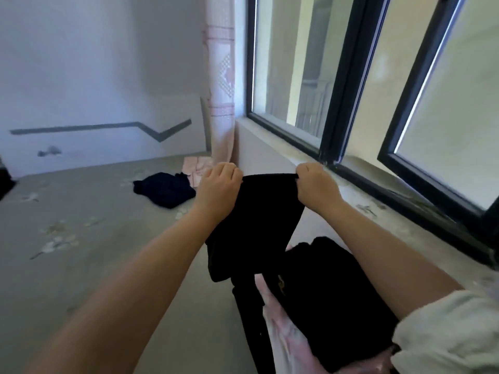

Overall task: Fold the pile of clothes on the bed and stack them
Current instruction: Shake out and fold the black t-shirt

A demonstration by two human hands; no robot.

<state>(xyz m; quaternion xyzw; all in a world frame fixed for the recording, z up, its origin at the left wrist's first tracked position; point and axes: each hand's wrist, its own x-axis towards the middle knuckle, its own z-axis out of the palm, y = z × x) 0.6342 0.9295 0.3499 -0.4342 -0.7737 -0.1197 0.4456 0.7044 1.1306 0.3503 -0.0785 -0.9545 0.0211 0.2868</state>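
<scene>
Bed (81, 265): grey-green sheet with a faint floral print, filling the lower left of the view; the work surface for folding.

Window (351, 76): dark-framed, along the right side, its sill just beside the bed's edge.

Curtain (220, 76): pale, pink-patterned, gathered in the corner between wall and window.

Pile of clothes (324, 287): mostly black, with a pale pink piece showing beneath, heaped on the bed near the window side, below the raised arms; apparently the unfolded stock.

Black garment (253, 217): held up in the air by its top edge, the rest hanging down toward the pile; likely lifted so that it drops straight before folding. Its type cannot be told.

Dark navy garment (164, 188): a compact bundle lying well apart on the bed, toward the far corner; whether folded or merely bunched is unclear.

Pink cloth (193, 168): flat, at the curtain's foot, just behind the navy item.

Left hand (218, 184): fingers curled over one top corner of the black garment, gripping it.

Right hand (314, 182): fingers curled, pinching the opposite top corner, so the edge is stretched taut between both hands.
</scene>
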